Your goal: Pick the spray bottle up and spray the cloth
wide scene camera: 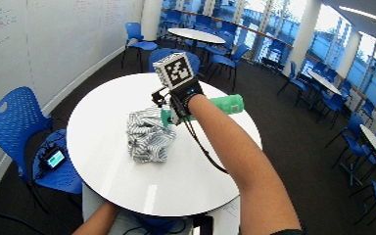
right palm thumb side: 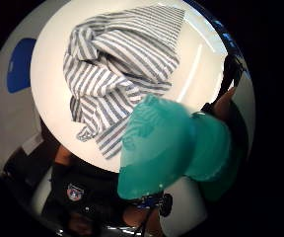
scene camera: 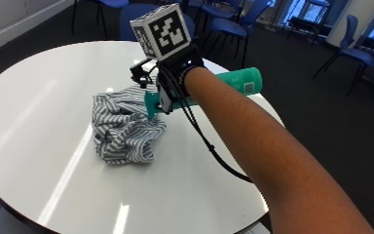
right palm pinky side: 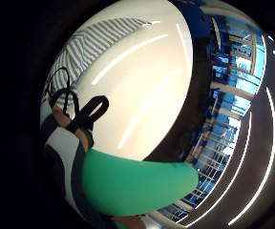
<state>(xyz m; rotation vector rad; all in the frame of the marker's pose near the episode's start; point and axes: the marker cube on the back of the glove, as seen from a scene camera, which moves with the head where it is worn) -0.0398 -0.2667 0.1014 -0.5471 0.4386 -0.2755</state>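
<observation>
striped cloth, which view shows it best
The right thumb side palm view: the crumpled grey-and-white striped cloth fills it, folds clear, on the round white table. Both outside views show it whole but smaller; the little finger side view catches only an edge.

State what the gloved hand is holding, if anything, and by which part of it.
The right hand holds the green spray bottle, gripping round its body near the head end, with the bottle lying sideways above the striped cloth.
</observation>
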